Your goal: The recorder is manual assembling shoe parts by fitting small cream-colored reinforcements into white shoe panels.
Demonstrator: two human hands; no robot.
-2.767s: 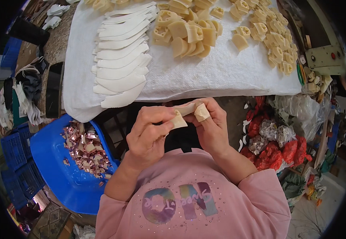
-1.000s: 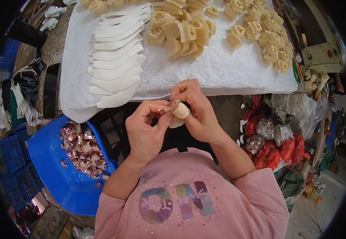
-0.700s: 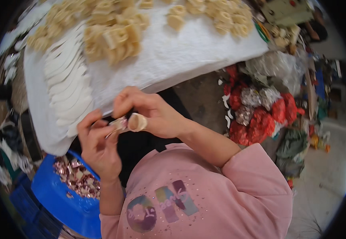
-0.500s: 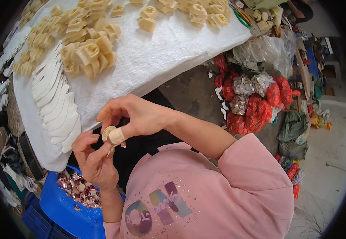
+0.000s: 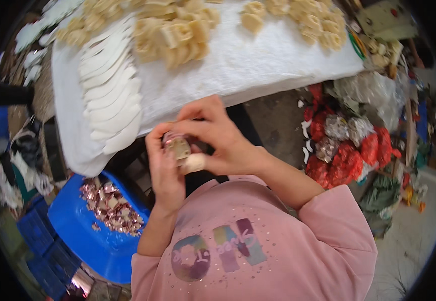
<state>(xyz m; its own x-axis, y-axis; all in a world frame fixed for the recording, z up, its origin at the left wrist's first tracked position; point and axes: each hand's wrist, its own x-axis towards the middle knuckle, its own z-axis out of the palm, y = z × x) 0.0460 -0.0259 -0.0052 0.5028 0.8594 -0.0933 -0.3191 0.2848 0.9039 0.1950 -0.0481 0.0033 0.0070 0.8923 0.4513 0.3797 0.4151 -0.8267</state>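
My left hand (image 5: 164, 168) and my right hand (image 5: 223, 138) meet in front of my pink shirt, just off the near edge of the table. Between their fingers is a small blocky piece (image 5: 179, 148), with a cream face and a shiny pink side. Fingers of both hands close around it and hide part of its shape. A cream wrap (image 5: 194, 163) covers my right thumb, which presses near the piece. Below and to the left, a blue basin (image 5: 85, 246) holds a heap of small shiny pink and cream pieces (image 5: 111, 205).
A white cloth (image 5: 203, 80) covers the table. On it lie overlapping curved white strips (image 5: 110, 108) and piles of hollow cream pieces (image 5: 175, 37). Red plastic bags (image 5: 346, 163) and clear bags (image 5: 373, 95) lie on the floor at right. Blue crates (image 5: 39, 228) stand at far left.
The view has shifted, so the table and basin sit differently in the picture. My hands have drawn closer around the piece, and its shiny pink side now shows.
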